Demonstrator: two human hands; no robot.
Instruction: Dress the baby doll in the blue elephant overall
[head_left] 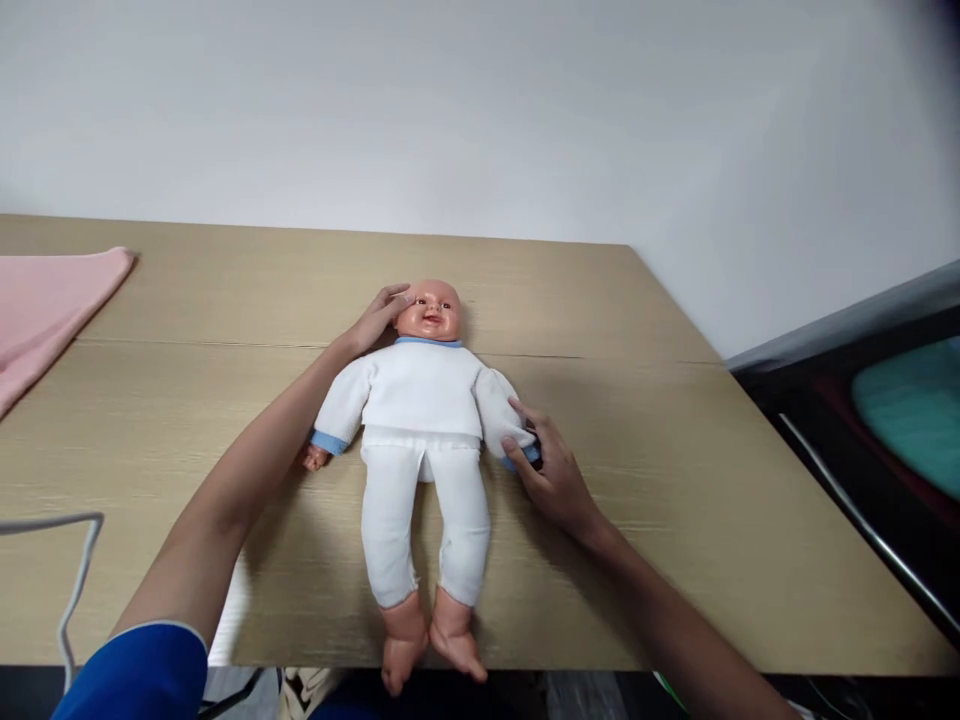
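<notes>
A baby doll (pixel 424 390) in a white top and white trousers with blue trim lies face up, its bare feet reaching over the table's near edge. My left hand (pixel 382 315) rests against the side of the doll's head, fingers stretched out and the thumb near its eye. At the cuff of the doll's sleeve on the right, my right hand (pixel 547 465) pinches the white cloth between thumb and fingers. The doll's hand on that side is hidden; its other hand shows beside my left forearm.
The wooden table (pixel 637 440) has a seam across it and stands against a pale wall. A pink cloth (pixel 52 310) lies at the far left. Near the left front corner bends a white cable (pixel 82 560). A dark object with a teal panel (pixel 911 410) stands at the right.
</notes>
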